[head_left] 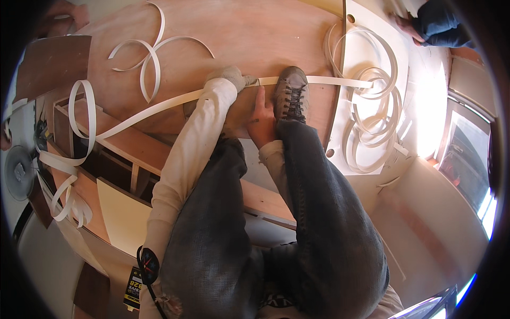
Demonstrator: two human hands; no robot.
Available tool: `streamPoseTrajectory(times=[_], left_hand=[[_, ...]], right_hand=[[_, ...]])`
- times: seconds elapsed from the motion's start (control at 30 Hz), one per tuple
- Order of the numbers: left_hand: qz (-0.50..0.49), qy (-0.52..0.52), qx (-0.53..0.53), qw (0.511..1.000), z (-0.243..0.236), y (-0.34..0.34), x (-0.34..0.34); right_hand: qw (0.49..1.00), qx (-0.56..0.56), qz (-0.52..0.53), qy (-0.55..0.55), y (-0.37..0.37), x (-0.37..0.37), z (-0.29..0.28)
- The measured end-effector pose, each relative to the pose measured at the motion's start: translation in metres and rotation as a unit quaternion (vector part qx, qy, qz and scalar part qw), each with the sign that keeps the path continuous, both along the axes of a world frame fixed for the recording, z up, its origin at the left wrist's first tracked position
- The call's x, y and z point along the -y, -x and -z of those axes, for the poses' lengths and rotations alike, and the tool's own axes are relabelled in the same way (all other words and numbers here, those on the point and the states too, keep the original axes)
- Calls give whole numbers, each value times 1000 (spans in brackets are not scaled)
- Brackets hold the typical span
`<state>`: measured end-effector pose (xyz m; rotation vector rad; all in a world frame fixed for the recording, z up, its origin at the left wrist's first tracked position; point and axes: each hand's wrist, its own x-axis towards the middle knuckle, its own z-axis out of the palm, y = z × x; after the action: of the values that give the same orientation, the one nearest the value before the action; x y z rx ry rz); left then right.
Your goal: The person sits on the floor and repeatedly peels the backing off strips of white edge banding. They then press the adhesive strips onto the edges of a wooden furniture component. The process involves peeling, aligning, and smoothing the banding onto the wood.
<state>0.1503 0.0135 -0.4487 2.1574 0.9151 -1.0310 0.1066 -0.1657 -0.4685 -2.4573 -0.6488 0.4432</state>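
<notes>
Closed grip of the left hand (pixel 229 77) holds the pale strip (pixel 325 80), a shoe (pixel 291 94) apparently pinning it steady; the right hand (pixel 261 121) points beside it, its grip unclear.

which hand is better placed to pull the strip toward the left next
Probably the left hand: it lies over the strip, while the right hand sits on its near side, beside the laced shoe.

Brown wooden panel (pixel 239 32): shoe (pixel 291 98) on it, long pale strip (pixel 326 81) under shoe, curled strips (pixel 156 72) left of shoe. White panel (pixel 364 21) right of shoe: looped strips (pixel 393 64).
</notes>
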Motion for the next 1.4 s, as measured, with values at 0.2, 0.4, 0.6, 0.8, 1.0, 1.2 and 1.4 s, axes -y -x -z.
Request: streamPoseTrajectory(times=[0.2, 0.4, 0.6, 0.8, 1.0, 1.2, 1.4], left_hand=[[11, -18, 33, 999, 3, 4, 1], [16, -33, 20, 999, 1, 2, 2], [22, -28, 14, 999, 2, 3, 1], [18, -32, -1, 999, -3, -1, 2], [15, -31, -11, 999, -9, -3, 3], [18, -34, -13, 999, 1, -3, 3], [16, -25, -2, 1000, 4, -1, 2]], right_hand=[[996, -48, -8, 78, 1, -1, -4], [995, -33, -20, 90, 1, -1, -6], [993, -48, -24, 110, 1, -1, -9], [991, -66, -37, 110, -2, -1, -18], [985, -90, -51, 139, -4, -2, -23], [984, -87, -66, 143, -4, -2, -23], [980, -96, -70, 157, -3, 0, -21]])
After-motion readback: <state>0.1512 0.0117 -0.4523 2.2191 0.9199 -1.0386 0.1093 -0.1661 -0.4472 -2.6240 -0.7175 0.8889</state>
